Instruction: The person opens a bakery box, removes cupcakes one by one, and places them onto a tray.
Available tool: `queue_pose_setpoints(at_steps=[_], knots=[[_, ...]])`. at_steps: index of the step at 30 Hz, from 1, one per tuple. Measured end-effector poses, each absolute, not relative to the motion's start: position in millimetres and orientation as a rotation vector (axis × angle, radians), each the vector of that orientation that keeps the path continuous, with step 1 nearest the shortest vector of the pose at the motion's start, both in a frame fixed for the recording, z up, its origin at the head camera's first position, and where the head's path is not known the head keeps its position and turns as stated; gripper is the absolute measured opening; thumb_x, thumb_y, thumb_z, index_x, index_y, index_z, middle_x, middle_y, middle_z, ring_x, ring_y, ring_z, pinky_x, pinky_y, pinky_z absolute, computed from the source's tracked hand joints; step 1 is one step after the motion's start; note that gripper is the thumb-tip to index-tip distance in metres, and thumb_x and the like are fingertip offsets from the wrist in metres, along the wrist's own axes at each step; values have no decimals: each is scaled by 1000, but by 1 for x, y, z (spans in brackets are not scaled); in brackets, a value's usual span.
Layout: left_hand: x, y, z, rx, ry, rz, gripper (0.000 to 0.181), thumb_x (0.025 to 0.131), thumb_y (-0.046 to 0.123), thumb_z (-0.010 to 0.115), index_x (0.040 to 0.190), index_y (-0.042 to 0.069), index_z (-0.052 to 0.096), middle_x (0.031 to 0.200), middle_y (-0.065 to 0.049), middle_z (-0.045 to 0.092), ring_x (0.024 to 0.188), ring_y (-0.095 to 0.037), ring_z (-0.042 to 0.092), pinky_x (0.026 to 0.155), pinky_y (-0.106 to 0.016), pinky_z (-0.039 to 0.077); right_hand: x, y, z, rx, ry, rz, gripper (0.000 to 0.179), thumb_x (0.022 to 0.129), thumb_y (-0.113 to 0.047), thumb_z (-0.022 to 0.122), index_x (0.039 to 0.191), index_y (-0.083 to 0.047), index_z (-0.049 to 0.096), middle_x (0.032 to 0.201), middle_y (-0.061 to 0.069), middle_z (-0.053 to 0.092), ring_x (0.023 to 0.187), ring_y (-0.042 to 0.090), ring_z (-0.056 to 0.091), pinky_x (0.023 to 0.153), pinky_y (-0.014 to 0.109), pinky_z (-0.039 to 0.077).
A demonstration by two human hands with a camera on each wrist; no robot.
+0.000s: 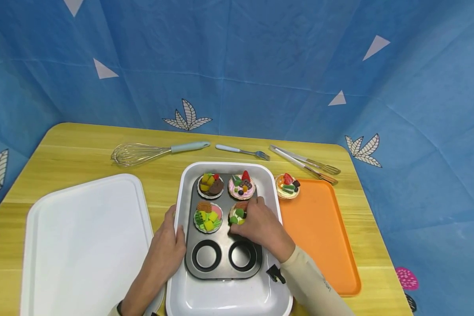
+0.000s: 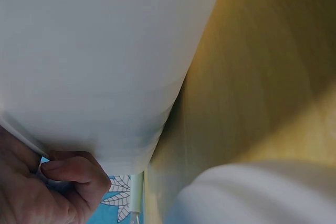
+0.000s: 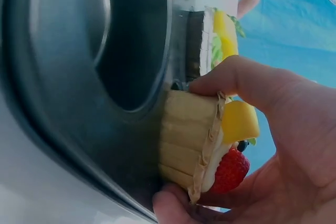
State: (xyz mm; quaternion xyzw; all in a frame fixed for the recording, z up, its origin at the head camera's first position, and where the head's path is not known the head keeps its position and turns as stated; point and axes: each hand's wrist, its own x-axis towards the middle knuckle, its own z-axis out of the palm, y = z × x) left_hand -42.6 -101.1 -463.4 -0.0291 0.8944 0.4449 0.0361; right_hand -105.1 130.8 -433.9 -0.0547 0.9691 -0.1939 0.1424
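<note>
A grey muffin tin [image 1: 224,263] lies in a deep white tray [image 1: 229,296]. My right hand [image 1: 267,230] pinches a fruit tart [image 3: 189,140] by its pleated side, at the tin's middle right cup. A strawberry and a yellow piece top that tart. In the right wrist view its base is low against the tin; whether it is fully seated cannot be told. Filled cups hold a chocolate tart [image 1: 210,186], a pink tart [image 1: 242,186] and a green-and-yellow tart [image 1: 208,217]. The two front cups hold nothing. My left hand [image 1: 166,252] grips the white tray's left rim.
One more tart [image 1: 287,186] sits at the top left corner of an orange tray [image 1: 320,237] on the right. A flat white tray [image 1: 87,245] lies left. Along the back lie a whisk [image 1: 158,151], a fork [image 1: 242,151] and slim tongs [image 1: 304,163].
</note>
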Motion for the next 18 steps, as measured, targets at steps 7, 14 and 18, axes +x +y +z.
queue_pose_setpoints(at_steps=[7,14,18], knots=[[-43,-101,-464,-79,2750,1373,54,103,11,44,153,0,26,139,-32,50,124,-44,54,97,-60,46,-106,133,-428,-130,2788,-594,77,69,-43,80,118,11,54,96,14,51,75,23,54,71,38,51],[-44,-100,-463,-76,2743,1366,55,103,12,43,153,-1,25,140,-32,50,125,-44,54,97,-60,46,-104,135,-414,-113,2824,-582,75,71,-43,78,116,11,55,98,14,49,74,23,53,71,36,50],[-43,-101,-462,-89,2745,1349,55,103,12,44,153,0,25,140,-32,50,124,-44,54,97,-60,46,-104,136,-405,-110,2824,-592,75,72,-44,78,117,11,54,101,14,47,76,23,53,71,35,49]])
